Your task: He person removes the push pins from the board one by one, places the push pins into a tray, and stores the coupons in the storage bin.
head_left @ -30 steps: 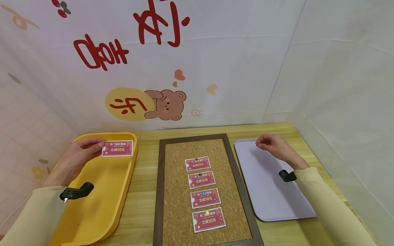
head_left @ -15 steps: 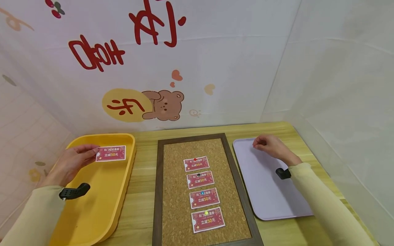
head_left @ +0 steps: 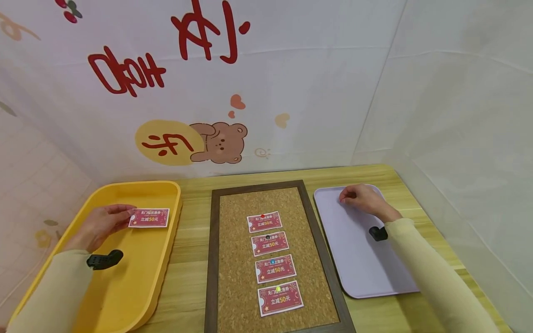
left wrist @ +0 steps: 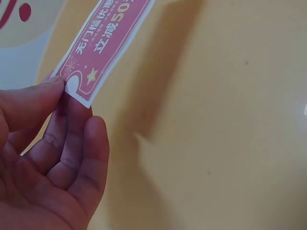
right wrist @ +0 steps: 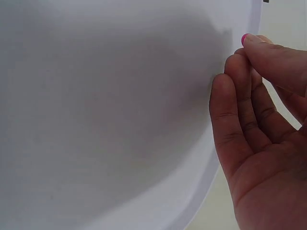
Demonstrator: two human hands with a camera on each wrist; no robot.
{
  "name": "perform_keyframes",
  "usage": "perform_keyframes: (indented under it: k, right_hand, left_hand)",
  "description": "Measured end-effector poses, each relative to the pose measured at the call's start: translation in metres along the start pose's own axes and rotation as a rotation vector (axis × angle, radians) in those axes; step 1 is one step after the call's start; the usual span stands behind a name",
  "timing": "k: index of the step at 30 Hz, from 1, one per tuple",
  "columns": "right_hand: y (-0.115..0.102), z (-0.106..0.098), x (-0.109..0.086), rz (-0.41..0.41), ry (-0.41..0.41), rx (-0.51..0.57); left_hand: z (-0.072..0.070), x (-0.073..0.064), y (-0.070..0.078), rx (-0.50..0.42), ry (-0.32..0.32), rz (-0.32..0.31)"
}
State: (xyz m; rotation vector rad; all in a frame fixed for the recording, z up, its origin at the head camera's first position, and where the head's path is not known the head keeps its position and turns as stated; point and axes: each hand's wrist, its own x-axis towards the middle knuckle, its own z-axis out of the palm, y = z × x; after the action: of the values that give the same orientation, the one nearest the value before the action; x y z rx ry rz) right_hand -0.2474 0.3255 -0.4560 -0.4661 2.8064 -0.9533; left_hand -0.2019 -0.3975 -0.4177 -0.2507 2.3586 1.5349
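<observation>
In the head view my left hand (head_left: 100, 224) pinches a pink paper coupon (head_left: 149, 218) by its left end, above the yellow tray (head_left: 125, 282). The left wrist view shows thumb and fingers on the notched edge of that coupon (left wrist: 108, 36). Over the far part of the lilac tray (head_left: 362, 259), my right hand (head_left: 366, 201) pinches a small pink pushpin (right wrist: 244, 40), mostly hidden by the fingertips. Between the trays lies a framed cork board (head_left: 237, 259) with several matching coupons (head_left: 275, 268) in a column, each with a coloured pin near its top.
The trays and cork board stand on a wood-grain table (head_left: 191, 245). A white printed cloth (head_left: 333, 92) with a bear drawing hangs behind, and pale cloth walls close off both sides. Bare cork shows around the coupon column.
My left hand has lowered the coupon and brought it slightly nearer me over the yellow tray. The right hand keeps its pinch with little movement. The head view has shifted slightly.
</observation>
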Motion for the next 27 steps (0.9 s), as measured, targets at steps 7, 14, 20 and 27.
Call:
perform_keyframes:
  k: [7,14,20,27]
  right_hand:
    - [0.002,0.002,0.002,0.01,-0.013,-0.011]
    - [0.003,0.002,0.004,0.028,-0.031,0.021]
    - [0.005,0.002,0.005,0.035,-0.052,0.047]
    - [0.007,0.002,0.005,0.038,-0.053,0.057]
  left_hand:
    - [-0.004,0.005,-0.011,0.032,-0.006,-0.051]
    - [-0.007,0.007,-0.02,0.02,-0.004,-0.046]
    - [-0.013,0.007,-0.026,0.044,-0.014,-0.05]
    - [-0.014,0.006,-0.028,0.066,-0.037,-0.022]
